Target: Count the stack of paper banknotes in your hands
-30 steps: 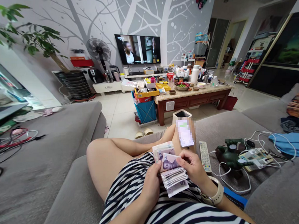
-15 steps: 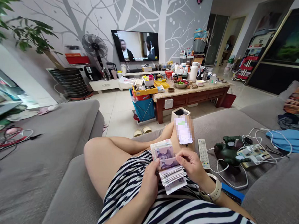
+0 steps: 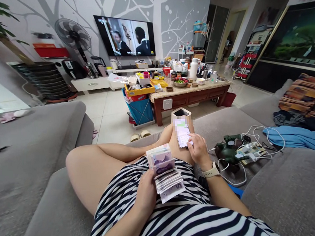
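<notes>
I sit cross-legged on a grey sofa (image 3: 35,168) in a striped dress. My left hand (image 3: 147,194) is closed round a thick stack of purple banknotes (image 3: 164,170), fanned above my lap. My right hand (image 3: 198,149), with a pale watch on the wrist, rests on a phone (image 3: 181,133) that lies on my leg; its fingers curl over the phone's lower right corner and the thumb touches the screen. The screen itself is blurred.
A green toy figure (image 3: 227,152), a power strip (image 3: 251,151) and white cables lie on the sofa to my right, with blue cloth (image 3: 295,136) beyond. A white bin (image 3: 181,115), a cluttered coffee table (image 3: 190,90), slippers (image 3: 139,135), a fan and a TV stand ahead.
My right hand has left the banknotes and moved forward onto the phone. The left hand alone keeps the stack. My head has turned a little to the right.
</notes>
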Demonstrator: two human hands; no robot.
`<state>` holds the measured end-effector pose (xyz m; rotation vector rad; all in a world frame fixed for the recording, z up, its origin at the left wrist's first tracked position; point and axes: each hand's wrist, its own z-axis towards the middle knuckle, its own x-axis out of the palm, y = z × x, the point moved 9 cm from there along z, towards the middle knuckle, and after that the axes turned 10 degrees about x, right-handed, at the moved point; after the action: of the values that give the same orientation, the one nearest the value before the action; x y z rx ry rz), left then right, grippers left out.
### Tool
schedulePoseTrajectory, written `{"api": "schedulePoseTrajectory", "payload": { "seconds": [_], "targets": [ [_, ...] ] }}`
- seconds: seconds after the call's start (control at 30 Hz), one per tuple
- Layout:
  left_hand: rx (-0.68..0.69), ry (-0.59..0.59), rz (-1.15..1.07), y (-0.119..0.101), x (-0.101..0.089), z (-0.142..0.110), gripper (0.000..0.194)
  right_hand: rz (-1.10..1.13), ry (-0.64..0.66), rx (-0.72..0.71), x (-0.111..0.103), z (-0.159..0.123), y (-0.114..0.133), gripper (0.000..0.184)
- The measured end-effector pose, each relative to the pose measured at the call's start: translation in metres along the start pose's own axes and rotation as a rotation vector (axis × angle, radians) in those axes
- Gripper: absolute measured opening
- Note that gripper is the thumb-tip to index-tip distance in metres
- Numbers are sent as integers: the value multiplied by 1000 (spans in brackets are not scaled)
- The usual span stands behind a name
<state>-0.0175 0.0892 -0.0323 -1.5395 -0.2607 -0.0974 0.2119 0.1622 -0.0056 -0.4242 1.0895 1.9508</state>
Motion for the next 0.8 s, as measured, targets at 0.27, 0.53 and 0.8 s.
{"api": "schedulePoseTrajectory", "payload": {
  "seconds": [0.27, 0.53, 0.8],
  "targets": [
    [-72, 12, -38, 0, 7, -1, 32, -100, 114, -103, 29, -2, 13, 18],
    [-41, 26, 25, -9, 10, -4, 31, -59, 77, -83, 23, 1, 8, 14],
    [-35, 16, -11, -14, 12, -4, 32, -31, -100, 35, -7, -6, -24, 26]
  ]
}}
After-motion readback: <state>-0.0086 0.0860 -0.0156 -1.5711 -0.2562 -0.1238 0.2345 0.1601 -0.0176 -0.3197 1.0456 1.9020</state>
